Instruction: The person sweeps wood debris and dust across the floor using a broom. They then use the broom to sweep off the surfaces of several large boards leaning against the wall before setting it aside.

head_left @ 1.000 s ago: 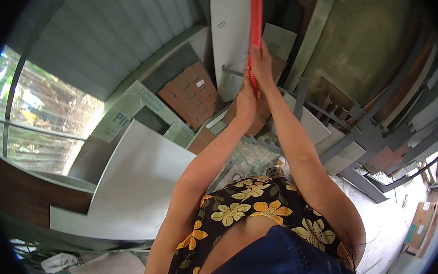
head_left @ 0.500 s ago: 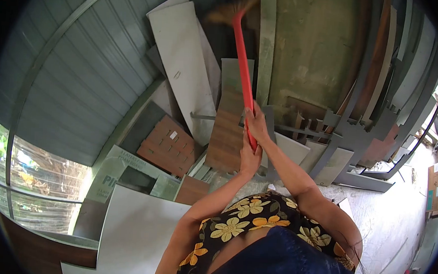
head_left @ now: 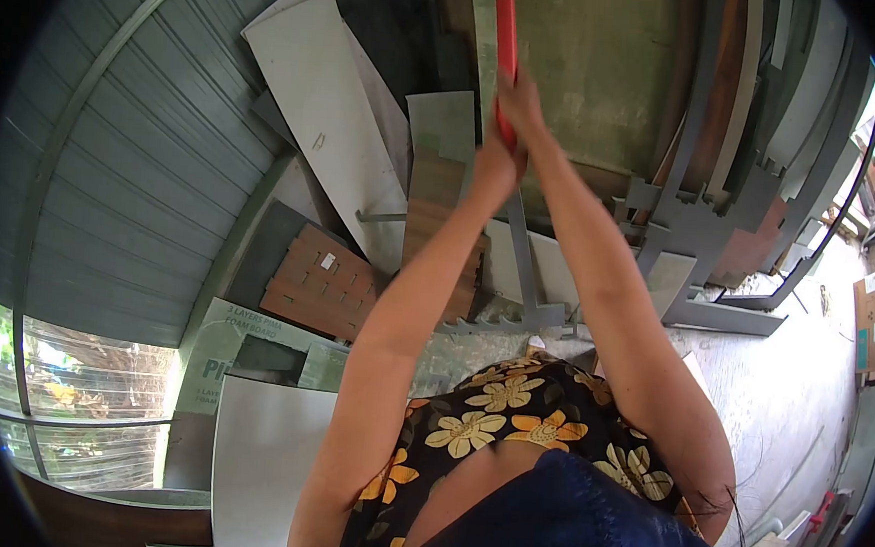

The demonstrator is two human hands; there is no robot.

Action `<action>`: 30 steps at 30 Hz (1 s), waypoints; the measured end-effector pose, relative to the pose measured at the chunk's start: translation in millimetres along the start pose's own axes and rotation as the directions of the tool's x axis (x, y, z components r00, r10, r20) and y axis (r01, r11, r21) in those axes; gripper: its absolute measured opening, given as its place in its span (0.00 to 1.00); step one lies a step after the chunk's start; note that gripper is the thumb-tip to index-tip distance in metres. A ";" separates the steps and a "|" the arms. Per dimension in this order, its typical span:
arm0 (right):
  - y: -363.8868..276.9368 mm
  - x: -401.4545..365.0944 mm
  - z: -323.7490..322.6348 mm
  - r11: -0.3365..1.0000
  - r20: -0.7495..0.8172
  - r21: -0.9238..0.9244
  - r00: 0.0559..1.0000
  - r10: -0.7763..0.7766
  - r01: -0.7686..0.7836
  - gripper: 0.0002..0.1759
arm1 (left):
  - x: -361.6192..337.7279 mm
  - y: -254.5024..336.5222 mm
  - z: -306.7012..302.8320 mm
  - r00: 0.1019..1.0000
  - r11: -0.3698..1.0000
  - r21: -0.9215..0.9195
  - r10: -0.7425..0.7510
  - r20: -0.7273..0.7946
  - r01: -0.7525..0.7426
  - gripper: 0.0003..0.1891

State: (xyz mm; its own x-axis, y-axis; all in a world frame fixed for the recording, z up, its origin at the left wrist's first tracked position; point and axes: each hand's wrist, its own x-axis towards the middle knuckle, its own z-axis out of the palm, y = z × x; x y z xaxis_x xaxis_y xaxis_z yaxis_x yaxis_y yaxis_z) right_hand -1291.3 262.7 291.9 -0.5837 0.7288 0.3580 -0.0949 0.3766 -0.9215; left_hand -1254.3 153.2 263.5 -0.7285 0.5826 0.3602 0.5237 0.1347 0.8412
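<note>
A broom with a red handle is raised in front of me, and its head lies beyond the top edge of the view. My right hand is wrapped round the handle above the other hand. Just below, my left hand is closed round the handle's lower end. Both arms are stretched out. Behind the handle stands a greenish panel.
Long white boards lean at the left against a corrugated grey wall. A slotted brown panel lies below them. Grey and brown strips stand at the right. A cardboard box sits far right on pale floor.
Both hands have moved up and farther from my body with the broom. Its brown head, blurred at the top before, has left the view. The camera view has shifted slightly.
</note>
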 end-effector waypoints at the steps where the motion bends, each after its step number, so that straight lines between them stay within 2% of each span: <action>1: 62.5 -29.0 12.2 0.995 0.064 -0.025 0.993 0.101 -0.100 0.21 | -40.8 -30.7 8.5 0.998 0.999 0.024 -0.043 0.035 0.042 0.38; 2: 90.0 -83.3 14.8 0.975 0.066 -0.004 0.973 0.221 -0.221 0.21 | -88.3 -61.2 15.0 0.992 0.994 0.057 -0.098 0.075 0.094 0.39; 3: 78.1 -144.0 4.1 0.957 0.063 -0.057 0.956 0.288 -0.284 0.21 | -136.9 -85.4 18.2 0.981 0.985 0.095 -0.158 0.116 0.148 0.40; 5: 113.8 -242.5 11.5 0.965 -0.034 -0.131 0.974 0.224 -0.226 0.20 | -223.0 -95.3 6.9 0.902 0.908 0.242 -0.388 0.188 0.341 0.41; 6: 113.0 -276.5 10.8 0.889 0.060 -0.043 0.887 0.458 -0.456 0.19 | -255.7 -93.9 -0.8 0.820 0.829 0.344 -0.528 0.221 0.441 0.41; 7: 113.0 -308.9 10.9 0.745 0.169 0.020 0.736 0.655 -0.667 0.18 | -281.8 -95.5 -9.4 0.753 0.787 0.351 -0.603 0.262 0.508 0.41; 9: 114.1 -352.2 18.4 0.737 0.141 0.005 0.730 0.669 -0.676 0.17 | -311.6 -94.4 -27.8 0.618 0.698 0.359 -0.715 0.326 0.619 0.40; 10: 115.4 -365.8 22.4 0.738 0.130 -0.001 0.731 0.670 -0.675 0.17 | -320.8 -87.4 -37.4 0.607 0.691 0.340 -0.723 0.330 0.638 0.39; 13: 108.3 -381.0 29.7 0.667 0.151 0.024 0.662 0.734 -0.745 0.15 | -335.9 -79.4 -52.6 0.730 0.774 0.337 -0.626 0.276 0.536 0.38; 16: 65.0 -384.5 19.8 0.677 0.220 0.235 0.717 0.662 -0.697 0.15 | -345.5 -44.8 -74.9 0.806 0.842 0.221 -0.537 0.251 0.492 0.38; 19: 30.0 -395.0 12.1 0.765 0.192 0.321 0.830 0.524 -0.558 0.13 | -359.2 -16.6 -86.1 0.826 0.856 0.120 -0.517 0.225 0.503 0.36; 22: 10.8 -385.2 2.8 0.838 0.158 0.209 0.863 0.481 -0.505 0.13 | -361.9 -27.3 -76.6 0.907 0.925 0.110 -0.379 0.184 0.364 0.37; 25: 15.7 -368.0 -6.4 0.873 0.094 0.213 0.899 0.428 -0.438 0.13 | -342.6 -27.9 -63.0 0.831 0.866 0.248 -0.491 0.261 0.434 0.38; 26: 21.2 -362.6 -10.7 0.864 0.091 0.210 0.889 0.448 -0.457 0.14 | -339.1 -34.5 -54.5 0.875 0.902 0.255 -0.411 0.256 0.349 0.39; 29: 75.7 -358.0 -21.0 0.788 0.088 0.192 0.810 0.580 -0.585 0.15 | -324.3 -41.5 -32.0 0.754 0.831 0.322 -0.551 0.357 0.454 0.40; 30: 87.3 -360.7 -26.8 0.730 0.096 0.178 0.750 0.654 -0.660 0.13 | -316.5 -35.0 -29.8 0.649 0.776 0.299 -0.630 0.426 0.556 0.39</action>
State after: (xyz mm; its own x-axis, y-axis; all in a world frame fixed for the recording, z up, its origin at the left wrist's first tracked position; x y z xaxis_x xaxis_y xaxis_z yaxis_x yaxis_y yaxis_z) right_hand -1067.5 48.1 86.3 -0.5773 0.7384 -0.3486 0.1720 -0.3074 -0.9359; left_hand -1055.3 -59.8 132.1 -0.6145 0.6352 -0.4679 0.1335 0.6682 0.7319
